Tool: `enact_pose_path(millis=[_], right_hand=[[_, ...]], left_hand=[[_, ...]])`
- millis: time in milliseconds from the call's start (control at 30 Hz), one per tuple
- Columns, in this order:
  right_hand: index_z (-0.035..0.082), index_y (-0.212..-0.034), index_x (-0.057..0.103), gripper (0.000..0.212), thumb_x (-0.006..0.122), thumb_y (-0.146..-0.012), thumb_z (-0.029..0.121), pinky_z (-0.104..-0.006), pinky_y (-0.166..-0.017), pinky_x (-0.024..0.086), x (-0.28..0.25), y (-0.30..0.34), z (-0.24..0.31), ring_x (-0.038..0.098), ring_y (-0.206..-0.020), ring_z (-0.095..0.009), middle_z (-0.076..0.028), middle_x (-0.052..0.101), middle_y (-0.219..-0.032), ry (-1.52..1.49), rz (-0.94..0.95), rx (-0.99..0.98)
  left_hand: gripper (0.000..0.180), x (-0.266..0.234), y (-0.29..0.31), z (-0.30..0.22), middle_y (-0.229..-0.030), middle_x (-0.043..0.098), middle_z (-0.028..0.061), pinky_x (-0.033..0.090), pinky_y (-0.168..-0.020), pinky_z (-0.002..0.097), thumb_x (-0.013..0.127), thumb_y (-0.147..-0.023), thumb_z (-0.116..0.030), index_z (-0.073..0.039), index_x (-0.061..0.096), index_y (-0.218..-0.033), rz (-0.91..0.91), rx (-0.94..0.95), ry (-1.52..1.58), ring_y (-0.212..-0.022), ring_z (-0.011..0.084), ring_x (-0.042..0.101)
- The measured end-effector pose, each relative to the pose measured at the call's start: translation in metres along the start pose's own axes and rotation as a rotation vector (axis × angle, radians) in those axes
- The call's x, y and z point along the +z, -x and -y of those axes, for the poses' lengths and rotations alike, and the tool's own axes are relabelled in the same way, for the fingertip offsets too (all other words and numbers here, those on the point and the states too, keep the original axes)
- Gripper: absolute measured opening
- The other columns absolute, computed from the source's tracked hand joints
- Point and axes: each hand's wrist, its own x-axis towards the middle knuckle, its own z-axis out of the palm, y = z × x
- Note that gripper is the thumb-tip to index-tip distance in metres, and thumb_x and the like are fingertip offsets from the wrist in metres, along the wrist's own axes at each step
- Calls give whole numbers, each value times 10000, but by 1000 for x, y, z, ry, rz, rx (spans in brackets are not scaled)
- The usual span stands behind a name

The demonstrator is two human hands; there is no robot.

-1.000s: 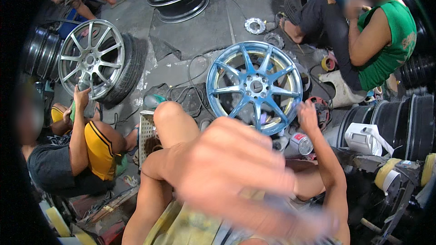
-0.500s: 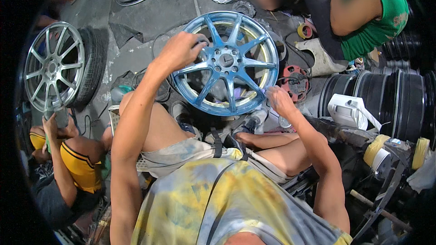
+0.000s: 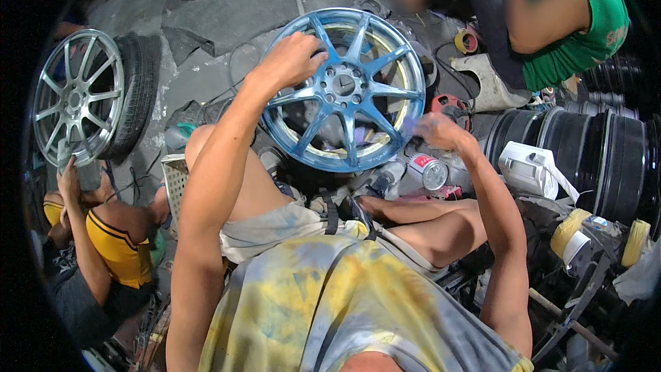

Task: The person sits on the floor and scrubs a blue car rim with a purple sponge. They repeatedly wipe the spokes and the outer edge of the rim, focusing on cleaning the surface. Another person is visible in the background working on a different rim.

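Observation:
A blue multi-spoke wheel rim (image 3: 343, 84) stands tilted in front of my knees, its spoked face toward me. My left hand (image 3: 292, 58) is closed over its upper left part, with the fingers curled at a spoke. At the lower right edge of the rim is my right hand (image 3: 441, 131), smeared by motion. A small purple piece of material (image 3: 410, 126) shows at its fingertips, against or very near the rim; its kind is too blurred to tell. Just below that hand a metal can (image 3: 432, 172) with a red and white label lies beside my shoe.
At the left, a person holds a silver wheel rim (image 3: 76, 100) beside a tyre (image 3: 135, 96). Another person in a green top (image 3: 578, 41) sits at the upper right. Stacked dark rims (image 3: 585, 151), a white plastic container (image 3: 527, 169), a tape roll (image 3: 466, 42) and cables lie around.
My right hand has moved right and slightly up, and more of the can shows below it. My left hand sits slightly higher and farther right on the rim.

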Motion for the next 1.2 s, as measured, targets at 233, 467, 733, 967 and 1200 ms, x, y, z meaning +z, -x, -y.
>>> enact_pose_path(millis=[233, 467, 733, 967, 1200], right_hand=[[8, -909, 709, 218, 610, -935, 200, -525, -761, 536, 49, -12, 6, 676, -837, -435, -233, 697, -868, 311, -201, -50], [5, -815, 678, 221, 592, -935, 170, -518, -696, 528, 52, -25, -15, 665, -766, -434, -232, 677, -796, 320, -225, -204], [34, -818, 665, 87, 594, -836, 80, -483, -686, 525, 77, -20, -48, 654, -760, -391, -197, 668, -816, 446, -257, -413], [-1, -887, 672, 131, 575, -894, 86, -538, -652, 513, 48, 49, -16, 663, -739, -436, -240, 664, -772, 86, -423, -167], [-38, -1080, 662, 250, 586, -856, 42, -497, -714, 521, 132, 19, 60, 658, -840, -410, -218, 669, -991, 195, -812, 301]], left_hand=[[292, 5, -17, -32, -942, 714, 266, 523, -832, 494, 634, -952, -238, 0, 746, -1079, 19, 43, 45, -892, 445, 673], [293, -5, -9, -24, -950, 709, 278, 525, -827, 501, 645, -950, -232, -14, 744, -1119, 84, -63, 76, -897, 458, 667], [290, 6, -17, -17, -1018, 716, 267, 524, -870, 502, 643, -955, -247, -45, 751, -1133, 192, -135, 41, -961, 434, 676], [295, 1, -21, -26, -977, 714, 264, 523, -852, 497, 646, -958, -258, -31, 751, -1113, 159, -99, 45, -936, 436, 678], [312, 9, -26, -34, -893, 712, 262, 528, -804, 497, 642, -963, -269, 2, 750, -1075, 203, -49, 43, -875, 429, 684]])
